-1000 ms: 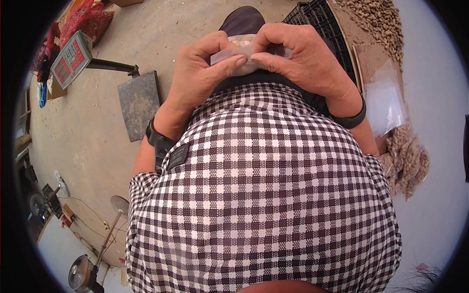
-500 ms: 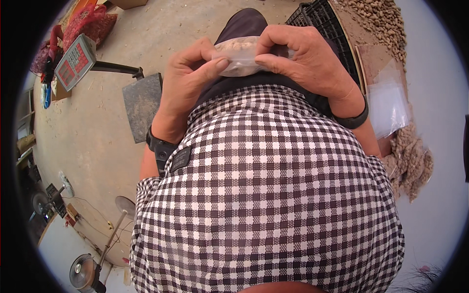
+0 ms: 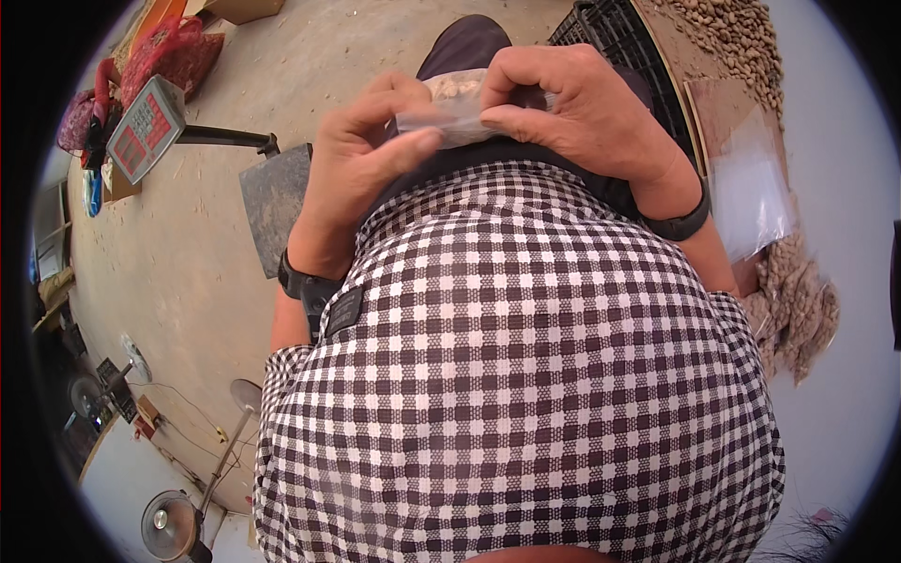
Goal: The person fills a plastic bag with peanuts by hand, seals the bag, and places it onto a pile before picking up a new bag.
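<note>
A small clear plastic bag [image 3: 455, 134] with pale, lumpy contents lies across my lap, its flat edge toward me. My right hand [image 3: 591, 113] pinches that edge between thumb and bent forefinger. At the bag's left end is my left hand [image 3: 371, 141], slightly smeared by motion. Its thumb and fingers stand apart, and the corner of the bag shows in the gap between them. Dark bands circle both my wrists. The far side of the bag is partly hidden behind my fingers.
A scale's display [image 3: 147, 129] stands left on a post, beside its dark platform [image 3: 275, 202]. A black crate [image 3: 615, 47] is beyond my right hand. Clear plastic bags [image 3: 746, 202] and a pile of small brown pieces [image 3: 727, 38] lie right. A fan [image 3: 169, 525] stands lower left.
My left thumb and fingers have parted from their pinch on the bag's left end, baring its corner. My right hand has shifted slightly left along the edge, still pinching.
</note>
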A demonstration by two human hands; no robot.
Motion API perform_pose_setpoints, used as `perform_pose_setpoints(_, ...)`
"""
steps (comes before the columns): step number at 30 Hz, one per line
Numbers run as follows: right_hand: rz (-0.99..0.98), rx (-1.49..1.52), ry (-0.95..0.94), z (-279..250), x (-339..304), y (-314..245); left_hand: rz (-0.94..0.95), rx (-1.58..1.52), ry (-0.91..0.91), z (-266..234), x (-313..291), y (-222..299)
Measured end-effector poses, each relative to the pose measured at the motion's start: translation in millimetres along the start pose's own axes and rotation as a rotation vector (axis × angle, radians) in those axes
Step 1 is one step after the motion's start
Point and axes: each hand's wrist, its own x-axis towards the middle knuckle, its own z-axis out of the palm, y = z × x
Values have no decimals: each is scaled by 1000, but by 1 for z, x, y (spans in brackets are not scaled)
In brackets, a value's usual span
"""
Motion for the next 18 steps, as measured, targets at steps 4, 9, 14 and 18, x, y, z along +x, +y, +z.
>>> perform_pose_setpoints(4,-42,40,-18,2,0,0,-49,286,-32,12,7,7)
perform_pose_setpoints(9,33,87,-68,-3,-2,-2,-57,290,-74,9,9,2)
perform_pose_setpoints(14,7,49,0,-7,-7,7,-70,241,-22,10,10,1)
perform_pose_setpoints(18,-10,18,21,-9,-11,13,-67,256,-22,9,10,0)
